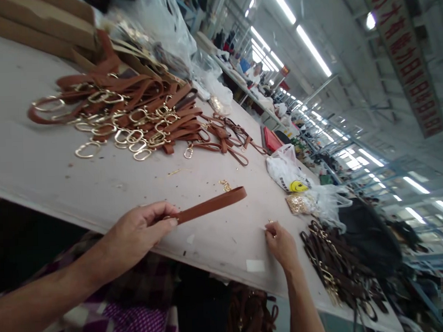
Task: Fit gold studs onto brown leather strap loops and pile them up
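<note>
My left hand (145, 229) pinches one end of a brown leather strap (213, 205), which is folded into a loop and points right over the table. My right hand (281, 244) is closed above the table near the front edge, its fingertips pinched on a small gold metal piece too small to make out fully. Between and beyond my hands lies a little heap of gold metal pieces (225, 185). Farther left, a pile of brown leather straps (176, 121) with gold oval rings and clasps (135, 136) spreads across the table.
The pale table (109, 184) carries a smiley-printed plastic bag (289, 171) and a clear bag of gold hardware (299, 203). Dark straps (336, 266) lie at right beside a black bag (369, 236). Cardboard (45, 27) stands back left. More brown straps (250, 312) hang below the table edge.
</note>
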The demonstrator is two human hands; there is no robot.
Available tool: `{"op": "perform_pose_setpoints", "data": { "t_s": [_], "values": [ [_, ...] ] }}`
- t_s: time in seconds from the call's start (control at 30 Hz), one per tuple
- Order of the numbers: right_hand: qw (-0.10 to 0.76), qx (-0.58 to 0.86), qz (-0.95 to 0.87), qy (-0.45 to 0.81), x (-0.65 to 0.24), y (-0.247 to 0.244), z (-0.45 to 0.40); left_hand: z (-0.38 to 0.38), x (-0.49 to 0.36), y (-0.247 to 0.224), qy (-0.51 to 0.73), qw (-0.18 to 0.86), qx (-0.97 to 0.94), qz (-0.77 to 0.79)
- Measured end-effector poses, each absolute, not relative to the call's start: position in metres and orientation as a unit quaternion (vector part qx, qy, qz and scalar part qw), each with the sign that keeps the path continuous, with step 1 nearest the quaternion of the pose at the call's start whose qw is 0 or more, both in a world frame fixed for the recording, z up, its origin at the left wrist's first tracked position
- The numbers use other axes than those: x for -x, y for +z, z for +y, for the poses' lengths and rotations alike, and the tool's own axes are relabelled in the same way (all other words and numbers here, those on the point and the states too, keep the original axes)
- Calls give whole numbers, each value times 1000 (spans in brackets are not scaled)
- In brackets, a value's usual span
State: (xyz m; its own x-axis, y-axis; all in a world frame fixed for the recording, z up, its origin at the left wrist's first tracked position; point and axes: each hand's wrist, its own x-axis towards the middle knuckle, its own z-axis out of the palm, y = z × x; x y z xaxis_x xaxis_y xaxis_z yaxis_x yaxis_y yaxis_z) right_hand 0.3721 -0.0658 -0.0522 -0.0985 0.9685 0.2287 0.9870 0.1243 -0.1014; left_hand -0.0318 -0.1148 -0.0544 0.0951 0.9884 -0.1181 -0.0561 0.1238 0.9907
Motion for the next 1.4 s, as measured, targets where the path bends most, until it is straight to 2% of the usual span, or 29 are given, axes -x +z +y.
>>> {"op": "perform_pose_setpoints", "data": {
  "t_s": [0.2,0.3,0.37,0.53,0.77,0.93,1.13,1.27,1.4],
  "values": [
    [315,636,-703,43,-302,-61,-93,-123,14,-62,456,553,-498,487],
    [455,553,-683,146,-231,-67,-119,-126,8,-63,458,509,-524,506],
    [498,483,-702,162,-189,-67,-132,-128,6,-62,461,469,-544,521],
    [484,397,-777,62,-142,-66,-136,-130,8,-63,474,405,-593,510],
    [443,397,-804,6,-147,-66,-134,-132,16,-68,482,381,-634,470],
    [474,428,-769,7,-140,-69,-137,-132,18,-67,497,362,-652,444],
    [535,530,-632,180,-132,-80,-139,-135,20,-66,504,366,-646,441],
    [589,520,-531,317,-129,-78,-140,-136,23,-63,475,414,-653,420],
    [593,500,-503,381,-129,-76,-146,-136,25,-59,443,471,-630,431]
  ]
}}
